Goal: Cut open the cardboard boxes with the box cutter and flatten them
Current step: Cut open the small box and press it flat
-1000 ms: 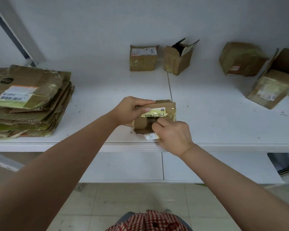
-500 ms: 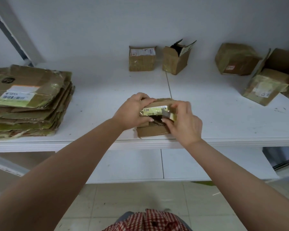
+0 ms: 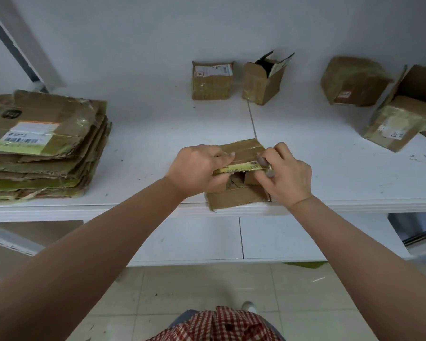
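Head view. Your left hand [image 3: 199, 168] is at centre frame, fingers curled over the left end of the small cardboard box [image 3: 236, 195], thumb lying along its top flap; it grips the box. Your right hand [image 3: 287, 174] is just right of it, fingers bent around the box's right end, pinching the flap edge that carries a yellow label strip [image 3: 239, 167]. A small greyish item shows between the right fingers; whether it is the box cutter cannot be told. The box sits at the front edge of the white table [image 3: 158, 134], its near flap overhanging the edge, its top partly torn open with a dark gap under the label strip.

At the left of the frame a stack of flattened boxes [image 3: 42, 143] lies on the table, a white and green shipping label on top. At upper centre, against the wall, stand a sealed box [image 3: 212, 81] and, just beside it on the right, an opened box [image 3: 263, 80] with its flaps up. At upper right lies a taped box [image 3: 352, 81], tilted. At the right edge a further taped box [image 3: 396, 124] leans against a large open carton [image 3: 421, 82].
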Motion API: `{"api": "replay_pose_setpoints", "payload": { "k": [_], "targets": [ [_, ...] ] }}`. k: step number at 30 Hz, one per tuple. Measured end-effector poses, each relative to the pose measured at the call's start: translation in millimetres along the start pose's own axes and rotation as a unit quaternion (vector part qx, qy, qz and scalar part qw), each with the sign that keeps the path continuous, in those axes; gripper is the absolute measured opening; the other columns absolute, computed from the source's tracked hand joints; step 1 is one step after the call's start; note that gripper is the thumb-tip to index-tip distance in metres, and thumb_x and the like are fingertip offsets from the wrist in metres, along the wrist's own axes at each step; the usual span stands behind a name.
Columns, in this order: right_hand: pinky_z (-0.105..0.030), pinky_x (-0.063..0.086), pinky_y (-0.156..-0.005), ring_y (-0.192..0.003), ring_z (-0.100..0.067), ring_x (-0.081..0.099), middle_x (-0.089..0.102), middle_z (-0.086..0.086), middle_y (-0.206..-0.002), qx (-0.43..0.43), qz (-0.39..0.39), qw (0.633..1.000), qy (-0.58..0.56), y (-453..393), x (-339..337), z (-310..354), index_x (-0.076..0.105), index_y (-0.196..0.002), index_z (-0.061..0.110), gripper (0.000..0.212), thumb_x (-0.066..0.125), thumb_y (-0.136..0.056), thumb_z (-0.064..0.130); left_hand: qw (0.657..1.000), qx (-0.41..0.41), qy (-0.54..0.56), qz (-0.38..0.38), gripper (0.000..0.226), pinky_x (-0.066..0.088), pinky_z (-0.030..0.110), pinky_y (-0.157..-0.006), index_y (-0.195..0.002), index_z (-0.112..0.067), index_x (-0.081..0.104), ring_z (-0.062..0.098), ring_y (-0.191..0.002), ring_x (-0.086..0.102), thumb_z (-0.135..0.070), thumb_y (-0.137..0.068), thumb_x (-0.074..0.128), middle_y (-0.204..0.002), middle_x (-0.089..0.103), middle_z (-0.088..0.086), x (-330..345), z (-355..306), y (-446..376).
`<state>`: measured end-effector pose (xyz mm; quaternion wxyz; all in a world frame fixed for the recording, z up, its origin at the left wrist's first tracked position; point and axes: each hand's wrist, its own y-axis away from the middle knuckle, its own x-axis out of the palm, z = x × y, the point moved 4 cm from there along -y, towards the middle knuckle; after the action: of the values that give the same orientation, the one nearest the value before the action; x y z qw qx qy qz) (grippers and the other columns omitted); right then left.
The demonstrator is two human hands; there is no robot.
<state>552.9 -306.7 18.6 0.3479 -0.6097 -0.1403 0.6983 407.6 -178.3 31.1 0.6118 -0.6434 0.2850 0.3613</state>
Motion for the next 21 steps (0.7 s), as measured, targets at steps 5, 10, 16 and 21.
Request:
{"api": "replay_pose_setpoints", "payload": {
  "k": [5,10,16,21],
  "targets": [
    [-0.032,0.043,-0.051,-0.06,-0.018,0.049,0.055,0.0,-0.075,0.108,0.032,0.979,-0.169,2.3,-9.0,-14.5,0.052,-0.077,0.018,0.037,0.06,-0.081,0.054,0.977,-0.132,0.166,0.019,0.047,0.053,0.034,-0.061,-0.102,-0.029,0.075,0.011,-0.075,0.066,-0.063,-0.086,0.047,-0.088,0.073,-0.008,-10.7,-0.6,-3.2],
    [-0.03,0.042,-0.063,-0.075,-0.016,0.055,0.061,0.002,-0.085,0.258,0.009,0.946,-0.196,8.1,-10.3,-4.7,0.05,-0.111,0.022,0.04,0.066,-0.084,0.045,0.948,-0.264,0.177,0.021,0.028,0.05,0.032,-0.066,-0.116,-0.033,0.053,0.01,-0.063,0.057,-0.05,-0.094,0.049,-0.088,0.069,-0.002,-11.8,4.1,-6.2],
    [-0.032,0.044,-0.065,-0.085,-0.026,0.062,0.051,0.001,-0.119,0.234,0.074,0.969,-0.025,19.1,-4.2,10.9,0.045,-0.126,0.028,0.066,0.062,-0.075,0.066,0.961,-0.267,0.074,0.026,0.026,0.049,0.032,-0.072,-0.104,-0.023,0.067,0.02,-0.087,0.062,-0.042,-0.095,0.051,-0.109,0.06,-0.003,-4.3,-7.7,-8.2],
    [-0.029,0.037,-0.063,-0.083,-0.029,0.061,0.053,0.0,-0.116,0.241,0.082,0.966,-0.038,22.9,4.1,20.0,0.042,-0.124,0.023,0.056,0.063,-0.081,0.052,0.965,-0.256,0.031,0.052,0.046,0.043,0.037,-0.093,-0.113,-0.012,0.059,0.025,-0.107,0.053,-0.048,-0.084,0.063,-0.111,0.062,0.005,11.7,-26.0,12.7]
  ]
}}
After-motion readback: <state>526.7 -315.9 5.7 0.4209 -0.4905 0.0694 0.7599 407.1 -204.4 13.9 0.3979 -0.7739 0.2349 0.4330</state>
